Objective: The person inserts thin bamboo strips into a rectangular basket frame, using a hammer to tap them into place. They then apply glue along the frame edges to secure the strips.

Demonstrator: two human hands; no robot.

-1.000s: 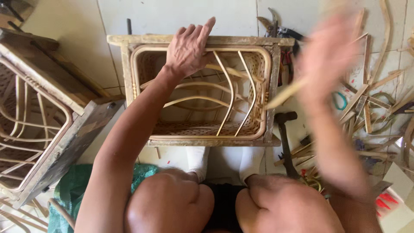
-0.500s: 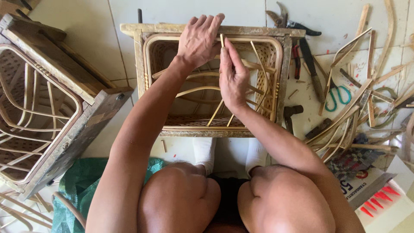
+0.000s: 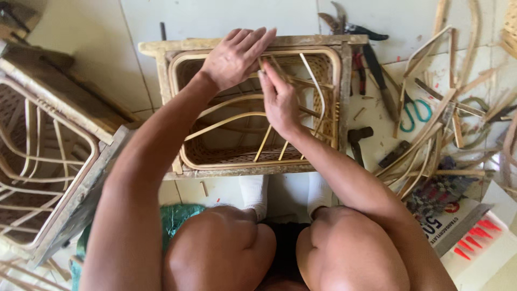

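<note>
Pale tan rattan frame (image 3: 253, 102), teal-handled scissors (image 3: 416, 114) (white tiles).

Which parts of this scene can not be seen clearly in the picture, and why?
- Left hand: its palm covers the frame's top rail, so the contact below is hidden in the head view.
- Right hand: its fingertips cover the end of the thin cane strip.
- Second frame: cut off by the left edge.
- Hammer: handle partly behind the right forearm.

My work surface is the pale tiled floor (image 3: 86, 64). On it: rattan frame (image 3: 344, 108) at 12 o'clock, a second frame (image 3: 59, 161) at 9, hammer (image 3: 356, 141), scissors (image 3: 414, 114) and cane offcuts (image 3: 431, 145) at 3.
</note>
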